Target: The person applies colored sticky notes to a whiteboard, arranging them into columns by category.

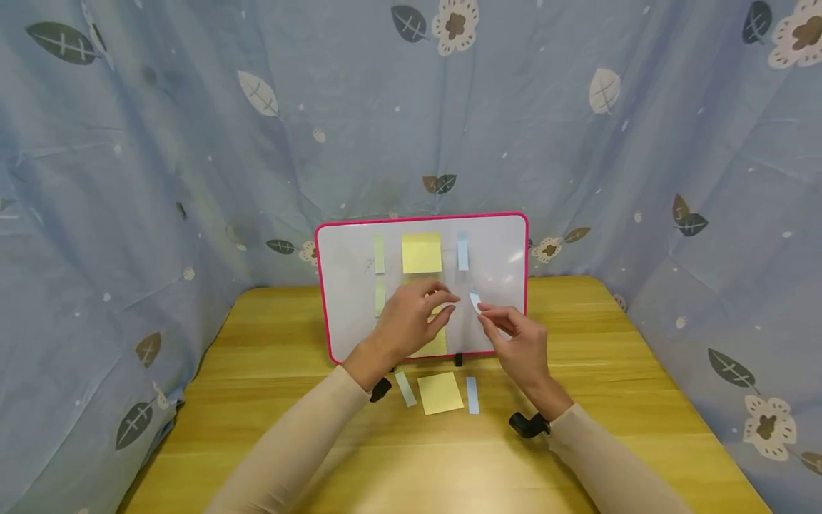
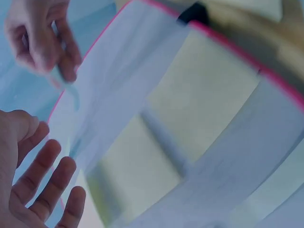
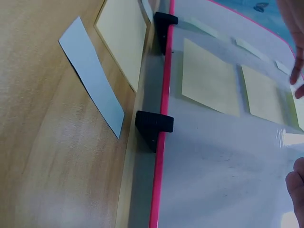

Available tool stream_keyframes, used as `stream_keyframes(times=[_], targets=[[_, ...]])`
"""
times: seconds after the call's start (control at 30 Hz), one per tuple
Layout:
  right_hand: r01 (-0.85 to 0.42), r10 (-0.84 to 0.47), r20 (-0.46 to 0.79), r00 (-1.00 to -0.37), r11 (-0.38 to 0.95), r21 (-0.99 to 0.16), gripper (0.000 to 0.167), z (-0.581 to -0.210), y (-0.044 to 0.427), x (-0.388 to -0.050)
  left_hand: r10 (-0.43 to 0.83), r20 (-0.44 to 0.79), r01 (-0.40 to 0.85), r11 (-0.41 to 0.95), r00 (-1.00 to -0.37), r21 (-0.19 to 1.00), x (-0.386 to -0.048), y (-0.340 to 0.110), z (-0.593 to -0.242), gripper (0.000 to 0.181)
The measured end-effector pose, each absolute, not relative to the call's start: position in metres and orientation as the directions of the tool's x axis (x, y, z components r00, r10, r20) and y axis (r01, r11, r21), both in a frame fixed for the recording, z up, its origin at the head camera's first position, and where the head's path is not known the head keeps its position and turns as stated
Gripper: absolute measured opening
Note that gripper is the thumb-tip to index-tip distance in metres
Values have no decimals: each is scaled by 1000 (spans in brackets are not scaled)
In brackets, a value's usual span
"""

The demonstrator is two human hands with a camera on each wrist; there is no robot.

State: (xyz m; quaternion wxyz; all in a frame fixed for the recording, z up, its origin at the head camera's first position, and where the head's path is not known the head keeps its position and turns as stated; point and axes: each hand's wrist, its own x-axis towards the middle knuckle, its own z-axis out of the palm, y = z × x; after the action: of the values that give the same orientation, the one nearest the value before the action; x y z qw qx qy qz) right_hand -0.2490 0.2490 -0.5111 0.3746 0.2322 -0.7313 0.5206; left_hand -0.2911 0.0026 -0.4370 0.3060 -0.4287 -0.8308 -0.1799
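Note:
My right hand (image 1: 519, 344) pinches a small pale blue sticky strip (image 1: 474, 299) between thumb and fingertips, in front of the whiteboard (image 1: 491, 285). Left of it, my left hand (image 1: 411, 321) is raised before the board with nothing in it; the left wrist view shows its fingers (image 2: 52, 178) apart. On the board are a yellow sticky note (image 1: 421, 253) at the top, a blue strip (image 1: 463, 251) to its right and green strips (image 1: 379, 255) to its left. Lower yellow notes (image 2: 204, 90) are partly hidden by my left hand in the head view.
On the wooden table (image 1: 398, 464), before the board, lie a green strip pad (image 1: 406, 389), a yellow note pad (image 1: 440, 393) and a blue strip pad (image 1: 473, 395). Black clips (image 3: 154, 124) support the board's pink lower edge. A blue patterned curtain (image 1: 359, 128) surrounds the table.

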Motion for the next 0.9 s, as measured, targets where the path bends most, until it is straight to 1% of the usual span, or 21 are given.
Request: stream_keyframes(times=[0.2, 0.33, 0.5, 0.7, 0.9], targets=[[-766, 18, 847, -531, 416, -490, 17, -504, 244, -256, 549, 678, 774, 631, -488, 46, -313, 2, -402, 33], [-776, 2, 865, -501, 441, -451, 20, -500, 243, -261, 533, 677, 739, 674, -508, 23, -326, 4, -382, 40], [-779, -2, 869, -495, 445, -442, 20, -499, 240, -265, 536, 633, 691, 722, -559, -1, -338, 8, -366, 50], [-779, -16, 869, -495, 451, -435, 15, -501, 236, -269, 547, 557, 650, 760, -625, -18, -346, 15, -356, 63], [-771, -22, 871, -491, 478, -422, 16, -501, 234, -274, 559, 488, 621, 782, -670, -43, -349, 24, -355, 84]])
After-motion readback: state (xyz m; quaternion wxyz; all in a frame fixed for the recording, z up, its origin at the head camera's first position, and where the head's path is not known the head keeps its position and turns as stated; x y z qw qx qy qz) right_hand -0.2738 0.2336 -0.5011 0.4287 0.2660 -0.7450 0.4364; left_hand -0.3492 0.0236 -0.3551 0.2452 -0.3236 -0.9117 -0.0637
